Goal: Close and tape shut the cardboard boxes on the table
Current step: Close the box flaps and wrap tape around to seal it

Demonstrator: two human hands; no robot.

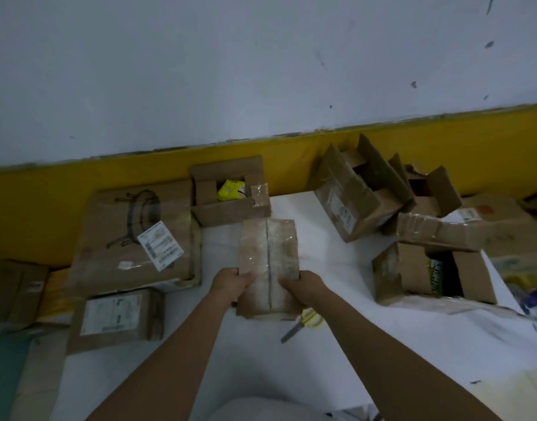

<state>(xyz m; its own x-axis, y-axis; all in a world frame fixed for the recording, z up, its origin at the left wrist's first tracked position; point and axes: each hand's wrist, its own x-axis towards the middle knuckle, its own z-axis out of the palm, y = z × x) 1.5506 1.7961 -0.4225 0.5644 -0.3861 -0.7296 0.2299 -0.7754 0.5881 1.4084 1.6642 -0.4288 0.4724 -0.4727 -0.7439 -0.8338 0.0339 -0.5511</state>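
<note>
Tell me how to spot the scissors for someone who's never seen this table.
On the white table, find the taped box held by the left hand and right hand. The scissors lie by its near right corner, partly hidden by it. Only they have yellow handles and metal blades amid cardboard.

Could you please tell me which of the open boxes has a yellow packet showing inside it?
The back-centre box, just beyond the held taped box: a yellow packet shows between its flaps, whereas the right-front box shows green packaging.

Held taped box (268,262): one
Other closed boxes (109,268) (153,314) (15,287) (437,232): at least four
Open boxes (227,211) (361,202) (437,189) (413,268): four
Scissors (309,320): one pair
Yellow packets inside boxes (230,189): one
</note>
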